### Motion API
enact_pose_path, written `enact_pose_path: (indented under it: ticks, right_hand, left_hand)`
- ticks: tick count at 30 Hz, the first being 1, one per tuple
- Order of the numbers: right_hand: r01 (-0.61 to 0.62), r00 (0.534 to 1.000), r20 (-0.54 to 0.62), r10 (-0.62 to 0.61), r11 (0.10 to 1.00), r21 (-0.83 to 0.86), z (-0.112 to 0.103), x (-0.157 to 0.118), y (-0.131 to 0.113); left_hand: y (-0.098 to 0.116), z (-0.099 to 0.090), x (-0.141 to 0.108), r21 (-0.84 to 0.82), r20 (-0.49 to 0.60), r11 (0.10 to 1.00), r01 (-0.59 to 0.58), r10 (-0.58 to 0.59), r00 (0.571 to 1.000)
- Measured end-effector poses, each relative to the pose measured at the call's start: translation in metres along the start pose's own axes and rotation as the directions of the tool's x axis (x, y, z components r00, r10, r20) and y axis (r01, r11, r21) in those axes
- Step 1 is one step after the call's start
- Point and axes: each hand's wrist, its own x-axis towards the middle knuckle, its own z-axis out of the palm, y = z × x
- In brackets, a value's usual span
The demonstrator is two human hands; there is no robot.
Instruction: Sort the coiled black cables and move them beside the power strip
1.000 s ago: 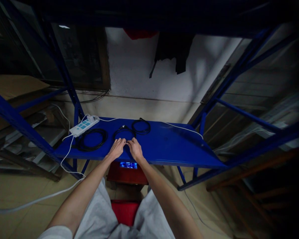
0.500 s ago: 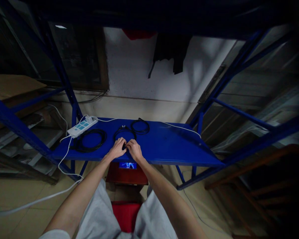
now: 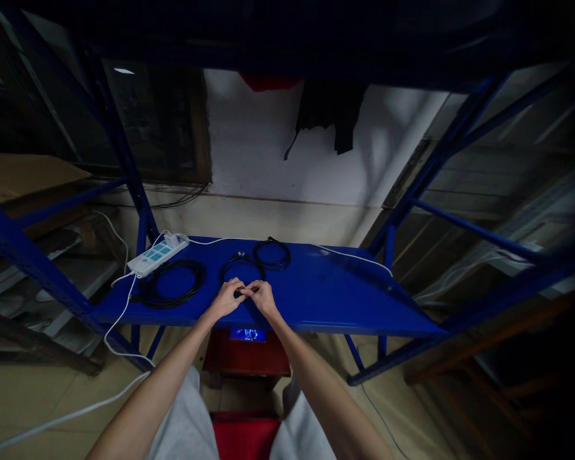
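On the blue shelf (image 3: 345,294) lies a coiled black cable (image 3: 224,265), its plug end with light metal prongs at the far side of the loop. At the near side of that coil, my left hand (image 3: 229,296) is closed with thumb and fingers around a small dark part of the cable. My right hand (image 3: 260,296) meets it there, fingertips pinched at the same spot. What exactly sits between the fingertips is mostly hidden. A larger black cable coil (image 3: 202,281) rests to the left, and a smaller black coil (image 3: 289,255) lies behind to the right.
A white power strip (image 3: 158,254) with blue-marked sockets stands at the shelf's left end, and its white cord hangs over the edge. Blue frame posts (image 3: 390,255) flank the shelf. Beneath it, a lit screen (image 3: 248,335) rests on a red-brown stool (image 3: 244,361).
The whole view has tilted slightly upward, so the shelf appears lower. My hands stay together at the near side of the middle coil, with the right fingers now pinched closer to the left ones.
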Motion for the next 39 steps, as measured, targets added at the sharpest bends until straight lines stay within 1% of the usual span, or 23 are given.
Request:
enact_pose_path:
  ticks: [2,3,6,9,13,17,20,25,27,29,33,39]
  right_hand:
    - [-0.065,0.998,-0.018,0.065,0.998,0.013,0.003,-0.001,0.001]
    - [-0.075,0.997,-0.031,0.075,0.997,0.016,0.004,-0.002,0.0]
    - [-0.028,0.999,-0.042,0.03,0.998,0.061,0.003,-0.006,-0.005]
    - [0.001,1.0,-0.016,0.001,0.994,0.114,-0.001,-0.009,-0.012]
    - [0.035,0.999,-0.008,-0.034,0.994,0.101,-0.006,-0.01,-0.019]
    - [0.064,0.998,-0.005,-0.064,0.994,0.092,-0.008,-0.011,-0.022]
    - [0.071,0.997,0.028,-0.074,0.995,0.07,-0.007,-0.012,-0.019]
    - [0.049,0.999,0.014,-0.049,0.998,0.027,-0.004,-0.013,-0.012]
    - [0.049,0.999,0.011,-0.049,0.998,0.049,-0.004,-0.012,-0.011]
    - [0.059,0.998,0.005,-0.059,0.995,0.082,-0.004,-0.012,-0.012]
    - [0.047,0.999,0.0,-0.047,0.994,0.096,-0.005,-0.012,-0.012]
    - [0.025,1.0,0.008,-0.026,0.998,0.05,-0.006,-0.012,-0.009]
  left_hand:
    - [-0.001,-0.001,0.0,-0.069,-0.008,0.997,0.014,-0.015,1.0]
    - [-0.001,-0.001,0.0,-0.103,-0.013,0.994,0.023,-0.025,1.0]
    - [-0.001,-0.002,-0.001,-0.175,-0.031,0.984,0.046,-0.052,0.998]
    - [-0.001,-0.004,-0.003,-0.199,-0.046,0.979,0.05,-0.06,0.997]
    - [0.0,-0.005,-0.005,-0.226,-0.07,0.973,0.053,-0.071,0.995]
    - [-0.006,-0.004,-0.003,-0.257,-0.079,0.964,0.065,-0.088,0.993]
    - [-0.011,-0.001,-0.003,-0.257,-0.078,0.965,0.061,-0.084,0.993]
    - [-0.011,0.001,-0.004,-0.179,-0.083,0.983,0.031,-0.047,0.995]
    - [-0.008,0.0,-0.004,-0.141,-0.081,0.99,0.024,-0.036,0.996]
    - [-0.006,-0.002,-0.005,-0.121,-0.107,0.992,0.027,-0.04,0.993]
    - [-0.004,-0.005,-0.005,-0.156,-0.179,0.987,0.031,-0.059,0.982]
    - [0.004,-0.006,-0.007,-0.18,-0.148,0.984,-0.008,-0.019,0.989]
